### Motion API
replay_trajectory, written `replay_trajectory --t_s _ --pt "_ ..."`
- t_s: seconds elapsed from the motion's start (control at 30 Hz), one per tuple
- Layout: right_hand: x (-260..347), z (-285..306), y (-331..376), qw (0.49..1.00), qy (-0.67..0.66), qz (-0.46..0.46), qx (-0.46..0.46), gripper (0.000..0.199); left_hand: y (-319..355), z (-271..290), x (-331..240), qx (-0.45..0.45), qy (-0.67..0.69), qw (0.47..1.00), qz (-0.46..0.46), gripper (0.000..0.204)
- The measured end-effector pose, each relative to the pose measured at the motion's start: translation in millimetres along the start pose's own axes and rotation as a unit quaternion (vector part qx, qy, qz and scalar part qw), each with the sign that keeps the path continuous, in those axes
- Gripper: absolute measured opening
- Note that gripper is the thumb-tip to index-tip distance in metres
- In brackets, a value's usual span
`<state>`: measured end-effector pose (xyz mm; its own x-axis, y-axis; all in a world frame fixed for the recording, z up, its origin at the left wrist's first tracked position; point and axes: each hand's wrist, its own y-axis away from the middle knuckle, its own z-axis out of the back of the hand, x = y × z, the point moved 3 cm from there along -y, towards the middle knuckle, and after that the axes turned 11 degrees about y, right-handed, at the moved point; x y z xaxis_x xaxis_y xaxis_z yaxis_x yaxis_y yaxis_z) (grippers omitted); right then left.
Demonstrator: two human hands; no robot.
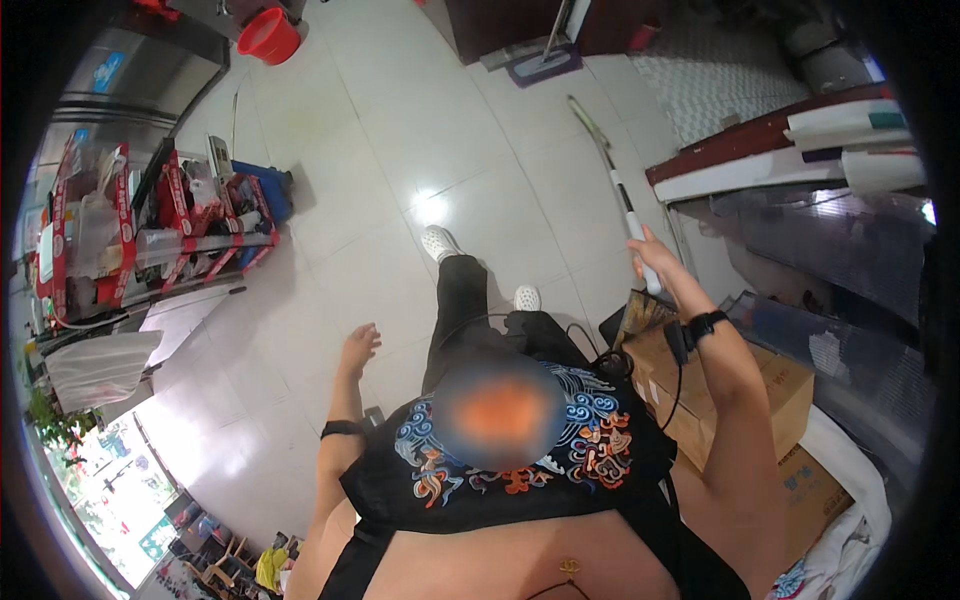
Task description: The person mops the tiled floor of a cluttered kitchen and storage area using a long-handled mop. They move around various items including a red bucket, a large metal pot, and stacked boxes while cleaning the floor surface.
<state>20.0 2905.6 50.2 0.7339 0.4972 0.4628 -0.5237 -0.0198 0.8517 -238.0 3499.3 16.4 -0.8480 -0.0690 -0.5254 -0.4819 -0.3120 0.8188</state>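
Observation:
My right hand (650, 254) is closed around the white handle of a long thin tool (622, 190). The tool has a black middle section and a narrow pale-green head, like a racket seen edge-on; its exact kind is unclear. It points away from me, over the tiled floor. On the other side, my left hand (362, 350) hangs beside my body, fingers loosely bent and slightly apart, with nothing in it. Dark bands circle both of my arms, and a black cable runs from a small device at the right wrist.
Cardboard boxes (760, 385) are stacked at my right, below a shelf unit (800, 240). A cluttered rack (150, 240) with red-edged shelves stands to the left. Farther off are a red bucket (268, 38) and a flat purple mop (543, 66). Bright glass (105, 480) lies at lower left.

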Motion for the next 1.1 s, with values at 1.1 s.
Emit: replay_trajectory --t_s 1.1 --pt "333 -181 -139 0.995 0.058 -0.004 0.076 0.082 -194 130 -187 0.021 0.012 0.999 0.029 0.040"
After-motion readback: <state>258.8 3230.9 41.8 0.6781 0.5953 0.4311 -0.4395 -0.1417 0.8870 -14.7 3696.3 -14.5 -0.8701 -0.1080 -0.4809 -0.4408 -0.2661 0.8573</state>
